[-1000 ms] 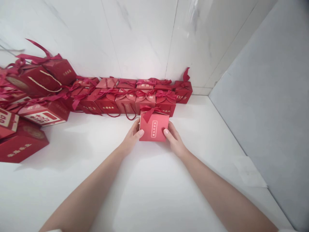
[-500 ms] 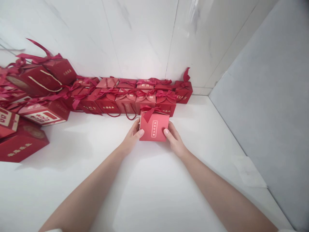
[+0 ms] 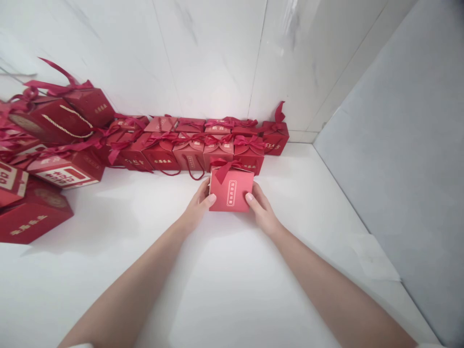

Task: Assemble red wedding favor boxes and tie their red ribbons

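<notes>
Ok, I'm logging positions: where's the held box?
The held box is near the head view's centre, between left hand and right hand, in front of ribboned boxes.

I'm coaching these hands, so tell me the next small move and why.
Perhaps ease the held box a little right: the left hand and right hand grip its sides, and white tabletop shows beside the front row's rightmost box.

Mid-frame, a coral-red square cardboard box [image 3: 242, 191] carries pale framed lettering [image 3: 232, 193] and a crimson ribbon bow [image 3: 225, 169]; upper frame, the white tiled wall [image 3: 210, 58] shows grey veining [image 3: 186, 21].
</notes>
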The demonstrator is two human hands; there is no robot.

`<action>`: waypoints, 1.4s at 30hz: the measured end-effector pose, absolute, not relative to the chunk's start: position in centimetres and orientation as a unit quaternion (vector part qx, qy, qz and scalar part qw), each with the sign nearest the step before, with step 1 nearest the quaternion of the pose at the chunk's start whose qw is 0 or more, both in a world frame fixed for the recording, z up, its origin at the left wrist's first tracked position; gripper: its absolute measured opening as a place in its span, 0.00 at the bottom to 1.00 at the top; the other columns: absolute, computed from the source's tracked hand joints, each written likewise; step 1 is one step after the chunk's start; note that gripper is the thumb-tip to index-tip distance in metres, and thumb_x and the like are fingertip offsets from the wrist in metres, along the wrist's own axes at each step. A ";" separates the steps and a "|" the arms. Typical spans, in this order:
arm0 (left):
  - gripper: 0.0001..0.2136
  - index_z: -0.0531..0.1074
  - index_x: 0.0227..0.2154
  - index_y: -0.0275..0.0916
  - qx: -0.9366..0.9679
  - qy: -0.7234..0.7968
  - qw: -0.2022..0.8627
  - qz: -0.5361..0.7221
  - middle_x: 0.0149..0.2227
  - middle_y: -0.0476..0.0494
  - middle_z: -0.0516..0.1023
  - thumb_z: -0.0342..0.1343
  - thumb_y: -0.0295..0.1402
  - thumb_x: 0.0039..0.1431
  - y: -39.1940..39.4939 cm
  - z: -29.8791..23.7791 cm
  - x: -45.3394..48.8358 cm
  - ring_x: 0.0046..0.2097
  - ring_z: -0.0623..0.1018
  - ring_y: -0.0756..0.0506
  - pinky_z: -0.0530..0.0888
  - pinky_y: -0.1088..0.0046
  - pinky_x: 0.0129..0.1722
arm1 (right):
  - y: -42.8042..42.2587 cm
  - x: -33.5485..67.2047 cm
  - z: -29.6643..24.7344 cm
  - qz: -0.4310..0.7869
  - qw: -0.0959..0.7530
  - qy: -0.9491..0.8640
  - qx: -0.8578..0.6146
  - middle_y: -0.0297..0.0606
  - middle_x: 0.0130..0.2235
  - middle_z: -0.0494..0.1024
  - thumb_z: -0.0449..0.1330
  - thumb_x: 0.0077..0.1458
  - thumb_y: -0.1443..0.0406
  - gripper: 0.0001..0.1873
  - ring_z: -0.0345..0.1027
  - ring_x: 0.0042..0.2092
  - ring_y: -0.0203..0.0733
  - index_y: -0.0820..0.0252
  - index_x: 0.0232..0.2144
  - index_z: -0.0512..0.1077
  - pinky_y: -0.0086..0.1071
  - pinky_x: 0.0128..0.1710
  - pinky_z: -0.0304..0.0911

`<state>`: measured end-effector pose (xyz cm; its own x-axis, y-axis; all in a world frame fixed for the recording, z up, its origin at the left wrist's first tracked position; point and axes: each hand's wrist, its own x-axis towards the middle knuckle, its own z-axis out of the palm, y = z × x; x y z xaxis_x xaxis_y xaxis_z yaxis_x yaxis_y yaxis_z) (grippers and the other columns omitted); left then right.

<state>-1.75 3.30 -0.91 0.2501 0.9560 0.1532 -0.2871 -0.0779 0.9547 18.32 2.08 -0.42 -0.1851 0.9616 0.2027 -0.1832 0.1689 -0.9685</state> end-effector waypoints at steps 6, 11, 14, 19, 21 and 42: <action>0.34 0.61 0.62 0.43 0.523 0.325 0.599 0.512 0.65 0.37 0.62 0.62 0.49 0.56 3.2 -0.8 -1.8 0.66 0.60 0.32 0.62 0.54 0.63 | 2.0 18.3 -0.3 0.537 0.529 -0.552 -0.356 0.44 0.59 0.69 0.57 0.59 0.47 0.28 0.64 0.59 0.49 0.54 0.56 0.62 0.45 0.59 0.62; 0.35 0.61 0.62 0.43 0.524 0.324 0.600 0.511 0.66 0.38 0.59 0.62 0.50 0.55 3.3 -0.7 -1.8 0.67 0.58 0.32 0.61 0.54 0.65 | 2.0 18.3 -0.4 0.535 0.526 -0.553 -0.362 0.44 0.60 0.68 0.56 0.59 0.46 0.30 0.62 0.60 0.50 0.54 0.58 0.61 0.46 0.61 0.61; 0.34 0.61 0.62 0.43 0.521 0.322 0.601 0.514 0.66 0.38 0.60 0.62 0.49 0.56 3.3 -0.8 -1.8 0.67 0.58 0.32 0.61 0.55 0.64 | 2.0 18.4 -0.4 0.535 0.526 -0.554 -0.362 0.44 0.60 0.68 0.56 0.59 0.46 0.30 0.62 0.61 0.50 0.53 0.58 0.62 0.46 0.61 0.60; 0.34 0.61 0.62 0.44 0.518 0.321 0.604 0.513 0.66 0.38 0.60 0.62 0.49 0.56 3.3 -0.9 -1.8 0.67 0.58 0.33 0.61 0.56 0.64 | 2.0 18.3 -0.1 0.527 0.518 -0.558 -0.377 0.44 0.60 0.68 0.56 0.58 0.44 0.33 0.62 0.61 0.51 0.53 0.58 0.61 0.48 0.60 0.61; 0.34 0.61 0.63 0.44 0.518 0.321 0.603 0.514 0.66 0.38 0.60 0.62 0.49 0.56 3.3 -0.8 -1.8 0.67 0.59 0.33 0.62 0.56 0.64 | 2.0 18.3 -0.1 0.524 0.517 -0.561 -0.379 0.44 0.60 0.68 0.56 0.58 0.44 0.33 0.62 0.61 0.51 0.54 0.59 0.61 0.48 0.61 0.61; 0.33 0.61 0.63 0.43 0.519 0.322 0.603 0.513 0.66 0.38 0.60 0.61 0.48 0.57 3.2 -0.7 -1.8 0.68 0.58 0.33 0.61 0.55 0.65 | 2.1 18.3 -0.3 0.535 0.521 -0.553 -0.369 0.44 0.60 0.68 0.56 0.58 0.45 0.31 0.62 0.60 0.51 0.53 0.58 0.61 0.47 0.60 0.61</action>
<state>-1.78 3.21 -0.70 0.2663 0.9529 0.1454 -0.2848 -0.0663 0.9563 18.29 2.07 -0.30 -0.1841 0.9661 0.1811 -0.1491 0.1547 -0.9767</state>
